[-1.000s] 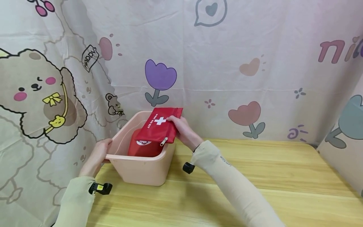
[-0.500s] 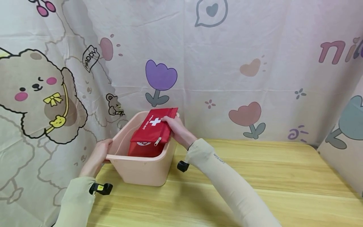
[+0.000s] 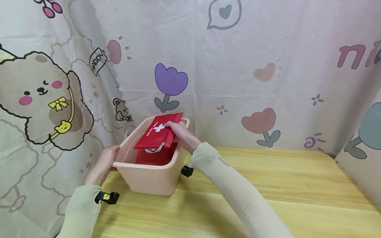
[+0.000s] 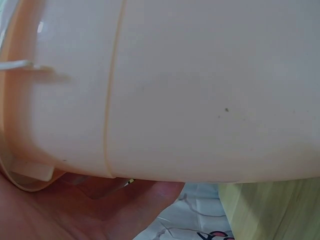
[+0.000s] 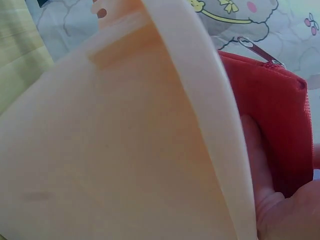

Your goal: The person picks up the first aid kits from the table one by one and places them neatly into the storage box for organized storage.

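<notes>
My right hand (image 3: 182, 133) pinches a red first aid pouch (image 3: 153, 136) by its zippered edge, thumb on top. The flat pouch is tilted over the mouth of a pale pink plastic bin (image 3: 146, 178). Beneath it, inside the bin, lies another red item (image 3: 154, 158) with a white round emblem, partly covered by the pouch. At the bin's left rim my left hand (image 3: 104, 162) grips the edge; in the left wrist view its fingers (image 4: 150, 200) reach under the outer wall. The right wrist view has the pouch (image 5: 275, 115) just beyond the bin's rim (image 5: 210, 110).
The bin stands at the left of a light wooden table (image 3: 268, 191). A printed cloth (image 3: 220, 72) hangs close behind it and along the left side. Small black cameras (image 3: 187, 171) sit on both wrists.
My right hand has moved left and slightly in, carrying the pouch further over the bin. The left hand and the bin have stayed in place.
</notes>
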Available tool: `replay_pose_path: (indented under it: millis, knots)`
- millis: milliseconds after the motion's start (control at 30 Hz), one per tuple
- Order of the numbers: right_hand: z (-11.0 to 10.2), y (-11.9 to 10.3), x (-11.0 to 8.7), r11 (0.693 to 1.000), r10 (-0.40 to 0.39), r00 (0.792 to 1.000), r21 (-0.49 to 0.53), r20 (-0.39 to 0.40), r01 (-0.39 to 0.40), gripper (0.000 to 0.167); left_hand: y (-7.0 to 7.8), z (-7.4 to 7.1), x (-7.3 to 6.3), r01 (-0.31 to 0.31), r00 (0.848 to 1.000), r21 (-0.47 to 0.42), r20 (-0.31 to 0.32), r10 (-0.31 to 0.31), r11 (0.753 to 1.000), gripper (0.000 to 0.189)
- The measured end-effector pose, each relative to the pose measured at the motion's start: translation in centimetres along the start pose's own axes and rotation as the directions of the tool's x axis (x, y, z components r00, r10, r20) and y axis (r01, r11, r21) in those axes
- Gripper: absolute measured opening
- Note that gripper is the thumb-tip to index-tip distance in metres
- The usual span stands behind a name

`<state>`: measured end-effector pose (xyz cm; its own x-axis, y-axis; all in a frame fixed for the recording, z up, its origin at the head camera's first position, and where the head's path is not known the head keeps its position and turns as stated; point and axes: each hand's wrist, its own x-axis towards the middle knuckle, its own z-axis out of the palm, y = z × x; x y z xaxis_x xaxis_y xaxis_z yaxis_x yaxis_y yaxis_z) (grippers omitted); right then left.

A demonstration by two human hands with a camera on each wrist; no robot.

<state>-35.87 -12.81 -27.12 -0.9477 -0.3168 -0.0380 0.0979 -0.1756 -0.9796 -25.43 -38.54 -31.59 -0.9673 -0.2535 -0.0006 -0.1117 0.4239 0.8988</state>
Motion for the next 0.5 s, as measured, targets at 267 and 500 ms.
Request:
replay_pose_path:
  millis: [267, 500]
  knots:
    - [1.0, 0.1, 0.6, 0.999, 0.021, 1.000, -0.047, -0.008, -0.021, 0.042, -0.1, 0.0, 0.2, 0.000, 1.000, 0.006, -0.016, 0.000, 1.000, 0.059]
    - [1.6, 0.1, 1.1, 0.989, 0.042, 0.998, -0.144, 0.052, -0.034, 0.039, -0.1, 0.1, 0.1, -0.011, 1.000, 0.004, -0.017, 0.011, 1.000, 0.058]
